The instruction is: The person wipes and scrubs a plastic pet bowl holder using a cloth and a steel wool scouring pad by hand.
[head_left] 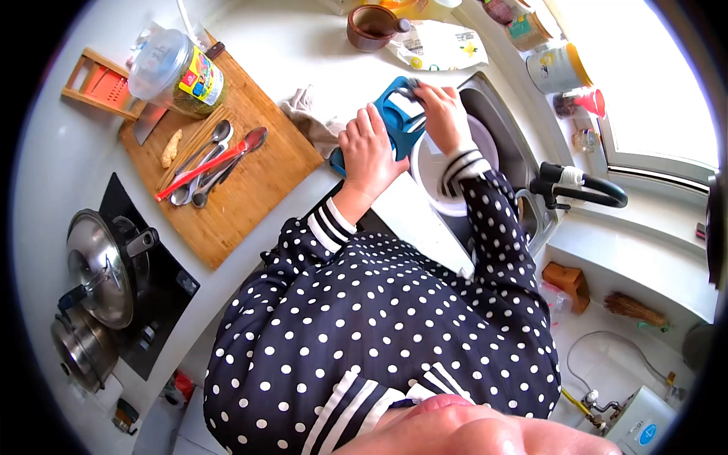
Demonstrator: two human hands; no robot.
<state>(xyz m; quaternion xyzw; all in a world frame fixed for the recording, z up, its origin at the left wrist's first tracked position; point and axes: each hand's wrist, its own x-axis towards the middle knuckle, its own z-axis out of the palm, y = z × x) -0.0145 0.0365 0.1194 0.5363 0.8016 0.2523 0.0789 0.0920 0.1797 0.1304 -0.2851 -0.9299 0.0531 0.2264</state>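
Observation:
My left hand (365, 155) is closed around the near part of a blue plastic holder (396, 106) with openings in it, at the counter edge beside the sink. My right hand (446, 114) pinches a small dark grey scrubber-like piece (412, 89) over the holder's far right side; its exact kind is unclear. A dark, thin shape shows in the holder below it. Under my right forearm, a white basin (434, 171) sits in the steel sink (479, 95). A crumpled beige cloth (311, 117) lies left of the holder.
On the left, a wooden cutting board (265, 182) bears several spoons (208, 171), ginger (172, 148) and a clear plastic jar (186, 80). A lidded wok (102, 265) stands on the stove. The black faucet (580, 186) juts out at right. A brown pot (371, 29) stands behind.

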